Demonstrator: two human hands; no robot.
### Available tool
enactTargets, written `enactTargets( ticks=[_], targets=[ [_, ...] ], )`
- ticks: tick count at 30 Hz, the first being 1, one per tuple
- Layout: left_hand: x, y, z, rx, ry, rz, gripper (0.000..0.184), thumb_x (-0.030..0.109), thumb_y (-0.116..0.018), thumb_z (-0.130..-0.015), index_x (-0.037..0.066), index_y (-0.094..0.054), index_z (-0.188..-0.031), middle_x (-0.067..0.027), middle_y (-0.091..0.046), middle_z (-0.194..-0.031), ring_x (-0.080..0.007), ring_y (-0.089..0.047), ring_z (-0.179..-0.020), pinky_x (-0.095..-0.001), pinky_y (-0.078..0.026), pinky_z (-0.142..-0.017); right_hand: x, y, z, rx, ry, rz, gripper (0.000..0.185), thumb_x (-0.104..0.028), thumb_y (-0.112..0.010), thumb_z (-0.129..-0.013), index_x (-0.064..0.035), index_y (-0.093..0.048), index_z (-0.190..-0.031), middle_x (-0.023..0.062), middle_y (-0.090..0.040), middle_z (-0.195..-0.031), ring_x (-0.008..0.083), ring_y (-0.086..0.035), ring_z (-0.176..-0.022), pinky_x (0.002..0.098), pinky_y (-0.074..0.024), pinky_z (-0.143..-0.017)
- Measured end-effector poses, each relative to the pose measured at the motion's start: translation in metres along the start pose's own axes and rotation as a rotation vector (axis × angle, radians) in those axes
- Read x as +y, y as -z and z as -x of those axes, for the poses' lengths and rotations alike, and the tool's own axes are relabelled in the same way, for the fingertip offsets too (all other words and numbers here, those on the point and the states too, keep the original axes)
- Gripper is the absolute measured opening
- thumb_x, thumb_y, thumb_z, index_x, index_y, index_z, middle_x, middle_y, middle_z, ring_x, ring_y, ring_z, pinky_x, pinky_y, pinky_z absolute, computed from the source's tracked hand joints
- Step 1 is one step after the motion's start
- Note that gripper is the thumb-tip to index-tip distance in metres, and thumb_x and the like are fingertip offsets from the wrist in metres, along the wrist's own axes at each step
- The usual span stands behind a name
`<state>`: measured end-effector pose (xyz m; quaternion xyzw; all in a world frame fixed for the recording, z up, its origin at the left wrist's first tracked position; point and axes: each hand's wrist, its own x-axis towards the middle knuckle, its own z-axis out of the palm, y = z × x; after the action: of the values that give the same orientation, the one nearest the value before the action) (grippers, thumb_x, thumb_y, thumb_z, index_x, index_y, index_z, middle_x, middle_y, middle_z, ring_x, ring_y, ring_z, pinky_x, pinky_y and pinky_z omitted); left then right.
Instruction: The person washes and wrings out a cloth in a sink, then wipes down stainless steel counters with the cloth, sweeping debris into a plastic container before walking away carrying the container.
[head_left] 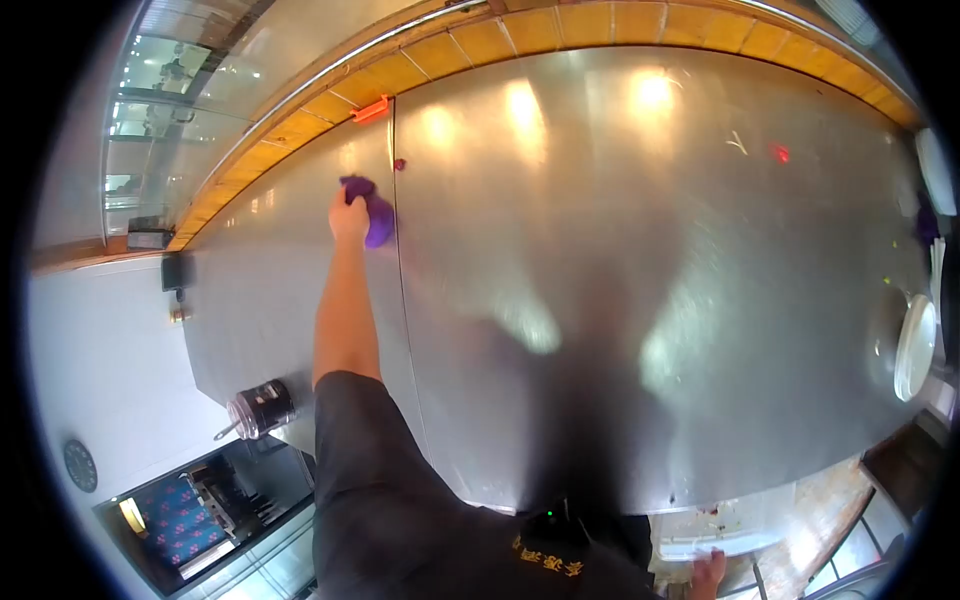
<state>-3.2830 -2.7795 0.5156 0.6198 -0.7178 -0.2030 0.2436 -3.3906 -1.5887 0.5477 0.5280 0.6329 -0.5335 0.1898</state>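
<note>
Purple cloth (380, 224) is grasped by left hand (348, 217); red scrap (781, 153), well rightward, seems left unwiped; right hand (709, 571): grip cannot be told.

Dark shirt (420, 545), near: a short row of yellow characters (548, 561), seemingly Chinese, too small to read surely.
Jar (265, 407), left: dark label, its print too blurred to read.
Wall clock (80, 466), left: dial marks, no numeral legible.
</note>
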Motion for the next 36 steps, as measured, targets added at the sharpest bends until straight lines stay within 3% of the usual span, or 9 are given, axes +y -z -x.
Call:
enactTargets(
  ticks=[4, 12, 18, 19, 27, 30, 31, 32, 36],
  targets=[
    [0.011, -0.036, -0.114, 0.088, -0.225, -0.077, 0.063, 0.009, -0.057, -0.077, 0.008, -0.051, -0.139, -0.0224, -0.060, -0.130, -0.0364, -0.056, -0.123, -0.0402, -0.044, -0.103, 0.000, -0.021, 0.003, -0.016, -0.035, 0.105, 0.037, -0.026, -0.055, -0.090, -0.0094, -0.049, -0.123, 0.0109, -0.053, -0.114, 0.0300, -0.052, -0.104, 0.0504, -0.0490, -0.081],
    [0.050, -0.046, -0.164, -0.259, -0.571, -0.233, 0.061, -0.004, -0.050, -0.068, 0.012, -0.061, -0.127, -0.0197, -0.052, -0.136, -0.0404, -0.050, -0.126, -0.0389, -0.041, -0.107, -0.001, 0.031, 0.002, -0.143, -0.074, 0.252, 0.046, -0.038, -0.036, -0.103, -0.0117, -0.039, -0.141, 0.0150, -0.054, -0.129, 0.0340, -0.051, -0.119, 0.0619, -0.0445, -0.096],
    [0.049, -0.016, -0.071, -0.295, -0.772, -0.240, 0.065, -0.004, -0.048, -0.066, 0.009, -0.059, -0.129, -0.0163, -0.048, -0.144, -0.0419, -0.046, -0.128, -0.0445, -0.037, -0.110, 0.018, -0.042, -0.021, -0.158, -0.024, 0.070, 0.035, -0.022, -0.053, -0.091, -0.0069, -0.049, -0.122, 0.0127, -0.053, -0.105, 0.0332, -0.059, -0.091, 0.0481, -0.0529, -0.076],
    [0.046, -0.015, -0.057, -0.401, -0.685, -0.273, 0.070, -0.005, -0.050, -0.063, 0.005, -0.057, -0.132, -0.0220, -0.047, -0.143, -0.0403, -0.045, -0.133, -0.0423, -0.035, -0.112, 0.024, -0.046, -0.024, -0.176, -0.014, 0.037, 0.033, -0.019, -0.056, -0.089, -0.0061, -0.050, -0.119, 0.0124, -0.053, -0.101, 0.0330, -0.061, -0.086, 0.0458, -0.0543, -0.072],
    [0.116, -0.012, 0.163, -0.497, -0.555, -0.024, 0.059, -0.002, -0.056, -0.069, 0.005, -0.057, -0.128, -0.0204, -0.047, -0.131, -0.0410, -0.048, -0.123, -0.0428, -0.042, -0.106, 0.078, -0.092, 0.010, -0.114, 0.058, -0.026, 0.042, -0.019, -0.058, -0.091, -0.0073, -0.047, -0.129, 0.0111, -0.050, -0.109, 0.0347, -0.061, -0.094, 0.0480, -0.0565, -0.067],
    [0.178, 0.007, 0.315, -0.558, -0.908, 0.155, 0.055, -0.005, -0.055, -0.070, 0.014, -0.064, -0.121, -0.0181, -0.057, -0.120, -0.0399, -0.051, -0.118, -0.0445, -0.044, -0.103, 0.088, -0.101, 0.036, -0.106, 0.061, -0.053, 0.036, -0.018, -0.060, -0.089, -0.0092, -0.049, -0.123, 0.0097, -0.050, -0.103, 0.0289, -0.058, -0.088, 0.0432, -0.0538, -0.063],
    [0.189, 0.002, 0.370, -0.766, -0.802, 0.348, 0.045, -0.004, -0.058, -0.075, 0.014, -0.066, -0.115, -0.0169, -0.061, -0.116, -0.0381, -0.055, -0.113, -0.0461, -0.046, -0.099, 0.090, -0.101, 0.044, -0.110, 0.077, -0.047, 0.031, -0.017, -0.060, -0.088, -0.0102, -0.050, -0.117, 0.0081, -0.051, -0.097, 0.0261, -0.056, -0.083, 0.0419, -0.0530, -0.061],
    [0.201, -0.001, 0.431, -0.691, -0.957, 0.298, 0.039, -0.002, -0.060, -0.078, 0.010, -0.065, -0.115, -0.0175, -0.058, -0.123, -0.0385, -0.056, -0.109, -0.0466, -0.047, -0.095, 0.117, -0.082, 0.006, -0.237, 0.259, 0.049, 0.025, -0.015, -0.061, -0.086, -0.0118, -0.051, -0.109, 0.0060, -0.050, -0.091, 0.0241, -0.056, -0.082, 0.0413, -0.0531, -0.061],
    [0.250, 0.019, 0.621, -0.889, -1.151, 0.337, 0.045, -0.001, -0.059, -0.078, 0.007, -0.061, -0.122, -0.0191, -0.053, -0.133, -0.0388, -0.055, -0.106, -0.0465, -0.047, -0.089, 0.108, -0.088, 0.035, -0.213, 0.156, -0.091, 0.011, -0.014, -0.062, -0.085, -0.0160, -0.053, -0.093, 0.0023, -0.051, -0.085, 0.0182, -0.055, -0.075, 0.0355, -0.0511, -0.058]
  ],
)
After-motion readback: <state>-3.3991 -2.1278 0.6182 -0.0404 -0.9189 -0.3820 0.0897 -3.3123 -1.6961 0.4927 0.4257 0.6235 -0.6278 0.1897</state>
